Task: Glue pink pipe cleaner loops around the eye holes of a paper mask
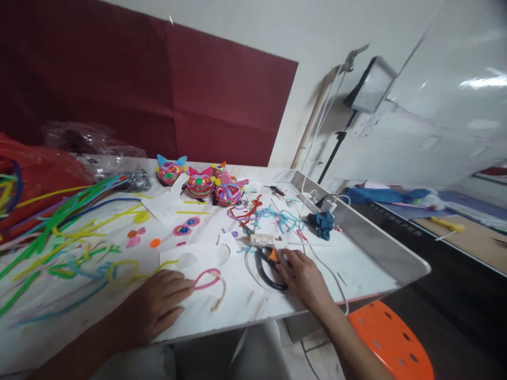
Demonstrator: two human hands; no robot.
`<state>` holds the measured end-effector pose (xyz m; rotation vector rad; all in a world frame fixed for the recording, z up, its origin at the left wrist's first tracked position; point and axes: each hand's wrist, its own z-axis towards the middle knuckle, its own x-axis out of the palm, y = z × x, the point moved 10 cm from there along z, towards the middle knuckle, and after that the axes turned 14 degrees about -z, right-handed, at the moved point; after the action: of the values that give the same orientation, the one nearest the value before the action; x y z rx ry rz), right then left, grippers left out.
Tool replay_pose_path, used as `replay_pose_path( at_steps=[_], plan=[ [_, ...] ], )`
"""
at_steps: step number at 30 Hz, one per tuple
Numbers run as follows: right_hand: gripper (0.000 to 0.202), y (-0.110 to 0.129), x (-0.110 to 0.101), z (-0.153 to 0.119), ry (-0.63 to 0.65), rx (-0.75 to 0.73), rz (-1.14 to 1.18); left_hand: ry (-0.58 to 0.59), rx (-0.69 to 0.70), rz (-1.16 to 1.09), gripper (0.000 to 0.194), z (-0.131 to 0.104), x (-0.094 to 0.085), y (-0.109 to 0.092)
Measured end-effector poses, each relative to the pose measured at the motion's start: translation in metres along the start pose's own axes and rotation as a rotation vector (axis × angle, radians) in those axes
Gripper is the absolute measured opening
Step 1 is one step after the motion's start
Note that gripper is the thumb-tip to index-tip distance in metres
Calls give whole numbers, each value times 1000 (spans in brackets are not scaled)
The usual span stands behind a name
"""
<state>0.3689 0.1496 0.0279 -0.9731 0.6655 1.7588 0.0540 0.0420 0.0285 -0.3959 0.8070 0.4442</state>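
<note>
On the white table, my left hand (164,298) lies palm down, fingers stretched out and thumb apart. Its fingertips touch or nearly touch a pink pipe cleaner loop (208,278) with a cream-coloured end. My right hand (304,277) is curled at the black-handled scissors (263,272), with fingers at the handle beside a small orange part (273,255). A whitish cylindrical piece (263,240) lies across or joins the scissors; I cannot tell which. White paper with cut-out shapes (206,258) lies between the hands.
Several colourful cat-faced figures (200,183) stand at the back. Pipe cleaners (59,221) cover the left side, near a red plastic bag (35,169). Blue scraps (283,217), a dark blue bundle (321,222) and cables lie right. An orange stool (392,338) stands below.
</note>
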Motion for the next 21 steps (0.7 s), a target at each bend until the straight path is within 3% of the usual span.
replay_pose_path(
  at_steps=[5, 12, 18, 21],
  plan=[
    [29, -2, 14, 0, -1, 31, -57, -41, -14, -64, 41, -7, 1, 4],
    [32, -9, 24, -4, -62, 77, -31, 13, 8, -57, 35, 4, -2, -3],
    [31, -37, 19, 1, -174, 105, 62, 96, -40, -145, 31, 3, 7, -3],
    [27, -55, 26, 3, -249, 68, -40, 144, -52, -145, 29, -1, 15, -2]
  ],
)
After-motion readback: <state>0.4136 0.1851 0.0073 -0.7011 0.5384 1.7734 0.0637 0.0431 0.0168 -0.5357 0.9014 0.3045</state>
